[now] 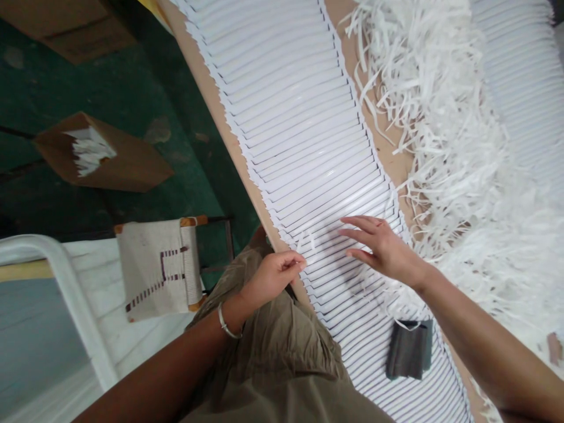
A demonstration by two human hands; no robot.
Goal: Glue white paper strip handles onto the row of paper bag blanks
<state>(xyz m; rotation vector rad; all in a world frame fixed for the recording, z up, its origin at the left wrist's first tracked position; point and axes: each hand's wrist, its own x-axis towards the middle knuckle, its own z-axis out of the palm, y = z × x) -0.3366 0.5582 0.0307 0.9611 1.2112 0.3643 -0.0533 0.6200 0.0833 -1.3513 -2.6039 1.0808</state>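
Observation:
A long row of overlapping white sheets (304,117) with dark edge lines runs along the table. My left hand (275,275) is at the near edge of the row, thumb and fingers pinched together. A short white strip (312,241) curls up at those fingertips and seems to be held there, though the grip itself is partly hidden. My right hand (381,247) hovers over the sheets with fingers stretched and apart, nothing in them. Beneath the right wrist, loose strips trail across the row. A folded dark cloth (409,351) lies on the sheets closer to me.
A big heap of white strips (449,117) covers the table to the right, with another row of sheets (524,76) beyond. On the left are a woven stool (154,270), an open cardboard box (136,161) holding white material, and a white metal frame (74,294).

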